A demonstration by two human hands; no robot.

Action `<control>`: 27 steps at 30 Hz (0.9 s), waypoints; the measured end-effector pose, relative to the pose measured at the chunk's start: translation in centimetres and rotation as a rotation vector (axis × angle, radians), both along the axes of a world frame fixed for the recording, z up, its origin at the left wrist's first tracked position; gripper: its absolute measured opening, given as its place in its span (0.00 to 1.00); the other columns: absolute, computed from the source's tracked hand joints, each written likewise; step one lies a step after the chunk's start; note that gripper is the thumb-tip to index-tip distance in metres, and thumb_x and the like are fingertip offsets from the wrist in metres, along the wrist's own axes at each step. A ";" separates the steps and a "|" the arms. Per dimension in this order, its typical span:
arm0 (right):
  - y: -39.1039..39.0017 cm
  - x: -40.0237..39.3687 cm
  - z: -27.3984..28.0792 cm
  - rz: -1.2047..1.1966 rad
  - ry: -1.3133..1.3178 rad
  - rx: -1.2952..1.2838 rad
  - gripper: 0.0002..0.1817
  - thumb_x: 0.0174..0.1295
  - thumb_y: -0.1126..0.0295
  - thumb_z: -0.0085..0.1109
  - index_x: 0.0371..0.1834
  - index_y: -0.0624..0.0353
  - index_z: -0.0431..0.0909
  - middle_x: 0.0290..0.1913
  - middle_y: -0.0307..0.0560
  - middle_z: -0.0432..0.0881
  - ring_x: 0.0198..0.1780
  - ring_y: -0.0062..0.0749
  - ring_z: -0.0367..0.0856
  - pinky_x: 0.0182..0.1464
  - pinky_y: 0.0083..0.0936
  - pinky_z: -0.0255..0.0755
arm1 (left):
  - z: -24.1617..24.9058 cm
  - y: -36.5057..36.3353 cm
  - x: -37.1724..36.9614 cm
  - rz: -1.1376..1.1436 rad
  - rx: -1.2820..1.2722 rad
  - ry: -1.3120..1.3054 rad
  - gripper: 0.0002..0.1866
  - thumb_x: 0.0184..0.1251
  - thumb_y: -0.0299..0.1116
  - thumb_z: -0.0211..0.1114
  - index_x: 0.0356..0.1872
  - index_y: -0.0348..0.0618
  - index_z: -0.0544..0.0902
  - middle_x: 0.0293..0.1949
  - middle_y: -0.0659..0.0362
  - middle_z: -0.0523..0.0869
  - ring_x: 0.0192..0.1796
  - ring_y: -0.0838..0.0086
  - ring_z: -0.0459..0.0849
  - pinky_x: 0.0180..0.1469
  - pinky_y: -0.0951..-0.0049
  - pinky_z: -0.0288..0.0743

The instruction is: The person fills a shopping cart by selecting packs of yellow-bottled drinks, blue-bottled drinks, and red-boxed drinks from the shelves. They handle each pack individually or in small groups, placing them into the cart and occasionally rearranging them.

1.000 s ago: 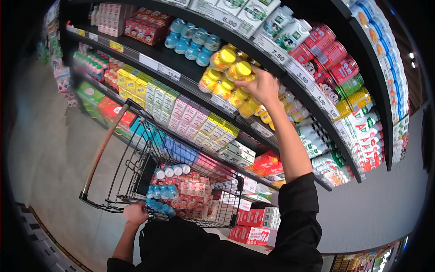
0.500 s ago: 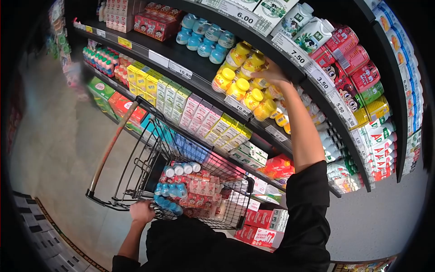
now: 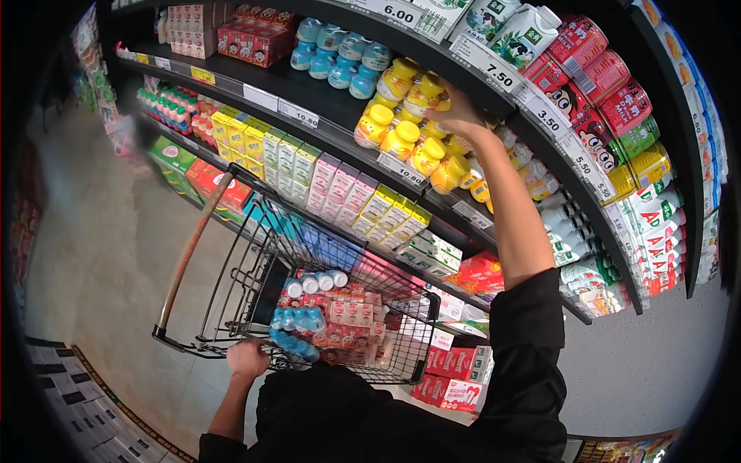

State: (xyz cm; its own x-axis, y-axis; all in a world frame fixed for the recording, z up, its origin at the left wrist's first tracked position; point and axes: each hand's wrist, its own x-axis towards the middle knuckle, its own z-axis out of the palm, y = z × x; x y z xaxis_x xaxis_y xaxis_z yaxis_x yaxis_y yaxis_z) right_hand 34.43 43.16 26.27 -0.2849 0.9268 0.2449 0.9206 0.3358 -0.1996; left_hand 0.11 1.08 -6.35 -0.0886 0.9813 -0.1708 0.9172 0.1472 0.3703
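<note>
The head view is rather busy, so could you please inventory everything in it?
Round-capped plastic bottles: many, yellow, middle shelf
Shrink-wrapped bottles: several, blue, beside those
Boxed cartons: several, red, same shelf, left
Slim cartons: many, yellow/green/pink, shelf below
Metal cans: several, red/green/yellow, upper right
Wire cart: one, black, brown handle, lower centre
Cart's bottles and cartons: many, blue/white and red/pink, inside
Stacked boxes: several, red, beside cart
Left hand: one, bare, cart's edge
Right hand: one, bare, yellow bottles
</note>
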 end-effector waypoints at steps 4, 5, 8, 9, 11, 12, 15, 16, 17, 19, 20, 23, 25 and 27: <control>-0.5 -0.1 -0.5 -0.020 -0.014 0.095 0.41 0.49 0.60 0.68 0.66 0.62 0.61 0.65 0.59 0.65 0.68 0.46 0.62 0.67 0.31 0.56 | -0.3 0.2 -0.4 0.001 -0.034 0.021 0.09 0.41 0.32 0.60 0.27 0.54 0.84 0.25 0.55 0.85 0.30 0.59 0.84 0.32 0.59 0.76; -2.2 -0.9 0.3 -0.086 -0.019 0.172 0.40 0.49 0.60 0.68 0.65 0.63 0.62 0.64 0.59 0.67 0.67 0.48 0.62 0.66 0.32 0.57 | -0.2 -0.1 -0.3 0.004 -0.050 0.021 0.09 0.41 0.32 0.60 0.27 0.54 0.84 0.25 0.55 0.85 0.30 0.59 0.84 0.32 0.59 0.76; -8.6 -3.3 -1.1 0.047 0.152 0.647 0.28 0.51 0.66 0.67 0.56 0.63 0.71 0.52 0.58 0.76 0.55 0.52 0.73 0.58 0.37 0.65 | -0.2 -0.9 -0.4 0.004 -0.136 0.015 0.10 0.39 0.33 0.60 0.27 0.55 0.83 0.27 0.55 0.85 0.32 0.58 0.84 0.33 0.58 0.76; -11.7 -4.5 -2.7 0.178 0.196 0.842 0.24 0.51 0.69 0.66 0.52 0.63 0.73 0.48 0.57 0.78 0.51 0.51 0.75 0.55 0.37 0.67 | -0.1 -1.9 -0.5 0.005 -0.188 0.028 0.10 0.38 0.34 0.59 0.27 0.55 0.83 0.27 0.55 0.85 0.33 0.58 0.84 0.34 0.58 0.76; -18.5 -5.6 -6.8 0.271 0.321 0.678 0.18 0.48 0.77 0.65 0.45 0.63 0.75 0.42 0.54 0.79 0.47 0.51 0.75 0.54 0.39 0.66 | 0.2 -2.2 -0.5 0.002 -0.279 0.051 0.11 0.38 0.35 0.59 0.28 0.54 0.83 0.28 0.55 0.85 0.35 0.57 0.84 0.34 0.57 0.76; -21.5 -5.6 -9.5 0.298 0.354 0.548 0.18 0.47 0.77 0.65 0.44 0.63 0.75 0.42 0.55 0.79 0.47 0.52 0.75 0.53 0.39 0.66 | 0.2 -2.1 -0.3 0.006 -0.278 0.075 0.11 0.39 0.35 0.59 0.29 0.54 0.83 0.29 0.55 0.85 0.35 0.57 0.84 0.35 0.57 0.77; -29.4 -3.7 -20.8 0.205 0.368 0.161 0.19 0.48 0.75 0.65 0.46 0.63 0.76 0.43 0.56 0.79 0.47 0.53 0.75 0.51 0.37 0.69 | 1.2 -0.8 0.2 0.010 -0.344 0.080 0.18 0.41 0.34 0.59 0.39 0.57 0.86 0.36 0.55 0.86 0.40 0.59 0.85 0.41 0.59 0.79; -32.8 -2.4 -25.4 0.036 0.414 -0.019 0.18 0.49 0.75 0.65 0.45 0.64 0.76 0.42 0.57 0.79 0.46 0.54 0.76 0.49 0.38 0.70 | 2.0 -0.7 0.4 0.023 -0.347 0.071 0.18 0.41 0.34 0.59 0.38 0.57 0.86 0.35 0.54 0.86 0.40 0.59 0.85 0.42 0.60 0.79; -36.1 -1.0 -30.0 -0.138 0.454 -0.176 0.18 0.49 0.74 0.66 0.45 0.64 0.77 0.41 0.59 0.79 0.44 0.55 0.76 0.48 0.38 0.71 | 2.0 0.0 0.2 0.016 -0.326 0.065 0.16 0.41 0.34 0.58 0.35 0.55 0.85 0.34 0.54 0.86 0.40 0.58 0.85 0.42 0.60 0.78; -43.8 1.2 -37.1 -0.252 0.364 -0.272 0.17 0.53 0.68 0.62 0.45 0.64 0.78 0.40 0.62 0.79 0.44 0.57 0.77 0.47 0.43 0.71 | 2.1 0.7 0.3 -0.025 -0.336 0.091 0.14 0.41 0.34 0.58 0.32 0.53 0.85 0.34 0.53 0.86 0.40 0.58 0.85 0.42 0.60 0.78; -48.2 1.0 -37.7 -0.397 0.286 -0.495 0.16 0.55 0.64 0.59 0.42 0.64 0.79 0.38 0.61 0.80 0.42 0.56 0.78 0.47 0.45 0.70 | 2.2 1.0 0.1 -0.058 -0.352 0.103 0.14 0.41 0.34 0.58 0.32 0.53 0.85 0.34 0.53 0.86 0.40 0.58 0.85 0.42 0.60 0.78; -52.4 -0.5 -37.9 -0.577 0.171 -0.667 0.17 0.56 0.59 0.53 0.36 0.62 0.82 0.35 0.59 0.82 0.39 0.54 0.80 0.46 0.46 0.71 | 3.0 2.3 0.0 -0.158 -0.556 0.188 0.16 0.44 0.34 0.58 0.37 0.56 0.85 0.37 0.55 0.86 0.42 0.59 0.85 0.46 0.61 0.78; -51.7 -1.7 -37.6 -0.614 0.135 -0.604 0.17 0.56 0.58 0.51 0.33 0.60 0.83 0.33 0.58 0.83 0.37 0.53 0.81 0.45 0.46 0.71 | 2.9 2.7 -0.6 -0.174 -0.540 0.184 0.15 0.46 0.35 0.58 0.37 0.56 0.85 0.37 0.54 0.86 0.42 0.59 0.85 0.46 0.61 0.78; -49.8 -2.2 -37.6 -0.728 0.108 -0.613 0.14 0.51 0.58 0.53 0.26 0.55 0.84 0.29 0.52 0.84 0.34 0.51 0.82 0.42 0.42 0.73 | 2.6 2.6 -0.7 -0.195 -0.531 0.192 0.14 0.48 0.36 0.57 0.37 0.56 0.85 0.36 0.54 0.86 0.42 0.58 0.84 0.46 0.61 0.78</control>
